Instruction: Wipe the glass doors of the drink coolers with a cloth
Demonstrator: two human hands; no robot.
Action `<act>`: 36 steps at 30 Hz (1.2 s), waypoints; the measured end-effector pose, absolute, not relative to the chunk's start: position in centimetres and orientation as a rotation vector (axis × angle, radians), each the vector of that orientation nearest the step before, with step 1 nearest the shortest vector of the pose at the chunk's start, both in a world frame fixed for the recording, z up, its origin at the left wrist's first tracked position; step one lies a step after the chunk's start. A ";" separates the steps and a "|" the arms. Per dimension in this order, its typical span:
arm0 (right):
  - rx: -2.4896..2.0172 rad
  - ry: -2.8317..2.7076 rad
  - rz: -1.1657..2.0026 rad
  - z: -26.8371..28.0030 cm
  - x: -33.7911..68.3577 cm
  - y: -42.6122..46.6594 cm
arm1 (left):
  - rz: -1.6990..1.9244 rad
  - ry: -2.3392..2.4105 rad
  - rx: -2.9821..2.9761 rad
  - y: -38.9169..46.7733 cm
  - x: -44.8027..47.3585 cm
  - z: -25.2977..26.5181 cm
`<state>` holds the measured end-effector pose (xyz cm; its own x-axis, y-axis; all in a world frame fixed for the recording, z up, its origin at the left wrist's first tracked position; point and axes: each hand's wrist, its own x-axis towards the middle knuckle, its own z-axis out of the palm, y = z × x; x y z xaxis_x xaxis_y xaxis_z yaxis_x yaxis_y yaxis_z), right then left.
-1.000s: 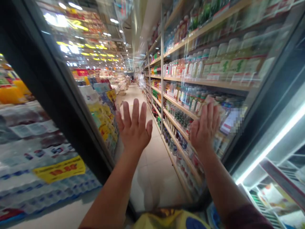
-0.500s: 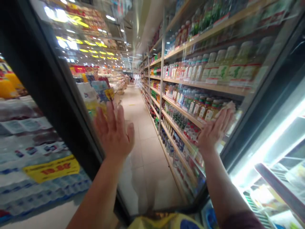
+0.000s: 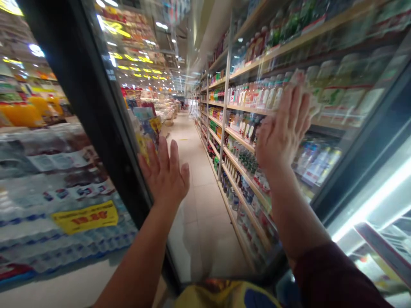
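Both hands lie flat with fingers spread on the glass door (image 3: 205, 205) (its dark frame (image 3: 96, 128) at the left), the left hand (image 3: 165, 175) low, the right hand (image 3: 284, 126) higher, neither gripping anything.

Our left hand (image 3: 165, 175) and forearm are bare; our right hand (image 3: 282, 128) too, with what looks like a dark maroon sleeve (image 3: 334, 278) pushed up.
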<state>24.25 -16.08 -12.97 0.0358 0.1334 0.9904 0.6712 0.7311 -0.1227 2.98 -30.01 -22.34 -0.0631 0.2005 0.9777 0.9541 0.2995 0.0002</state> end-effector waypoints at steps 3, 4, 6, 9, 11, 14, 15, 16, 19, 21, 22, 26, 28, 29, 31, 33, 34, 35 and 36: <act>-0.619 -1.622 -0.576 -12.5 20.2 -19.1 | -0.919 -1.517 -1.120 -30.0 3.0 -22.4; -0.531 -1.708 -0.651 -13.0 19.1 -20.2 | -0.922 -1.513 -1.125 -30.0 2.9 -22.5; -0.350 -1.855 -0.778 -13.5 17.9 -21.4 | -0.931 -1.503 -1.131 -30.0 2.8 -22.5; -0.370 -1.831 -0.773 -11.3 19.9 -20.2 | -0.941 -1.497 -1.138 -29.9 2.7 -22.6; -0.574 -1.672 -0.654 -8.4 22.4 -18.2 | -0.938 -1.503 -1.135 -29.9 2.7 -22.5; -0.759 -1.481 -0.528 -6.4 24.2 -16.3 | -0.913 -1.517 -1.124 -30.0 2.9 -22.5; -0.764 -1.469 -0.517 -7.1 23.8 -16.4 | -0.904 -1.522 -1.121 -30.0 2.9 -22.4; -0.742 -1.488 -0.524 -8.6 23.2 -16.8 | -0.898 -1.521 -1.118 -30.1 2.9 -22.4; -0.491 -1.682 -0.654 -16.1 20.7 -18.8 | -0.917 -1.522 -1.125 -30.2 3.0 -22.3; -0.216 -1.864 -0.796 -20.8 21.0 -19.0 | -0.967 -1.552 -1.136 -30.2 3.1 -22.3; -0.192 -1.930 -0.842 -22.4 22.1 -18.4 | -0.994 -1.570 -1.140 -30.3 3.1 -22.3; -0.583 -1.634 -0.664 -23.8 30.2 -12.4 | -1.054 -1.623 -1.148 -30.3 3.3 -22.2; -0.731 -1.419 -0.519 -23.5 32.8 -10.2 | -1.074 -1.636 -1.139 -30.3 3.4 -22.2; -0.768 -1.341 -0.472 -23.8 32.9 -10.0 | -1.084 -1.637 -1.128 -30.2 3.4 -22.2; -0.782 -1.297 -0.441 -25.5 31.0 -11.4 | -1.088 -1.631 -1.113 -30.2 3.4 -22.1; -0.722 -1.460 -0.491 -28.3 27.7 -14.2 | -1.073 -1.625 -1.111 -30.2 3.4 -22.1; -0.641 -1.606 -0.558 -29.6 26.3 -15.5 | -1.065 -1.626 -1.113 -30.2 3.4 -22.0; -0.535 -1.764 -0.625 -30.8 25.4 -16.4 | -1.059 -1.634 -1.116 -30.2 3.4 -22.0; -0.452 -1.845 -0.686 -31.7 25.3 -16.8 | -1.057 -1.642 -1.119 -30.3 3.4 -22.0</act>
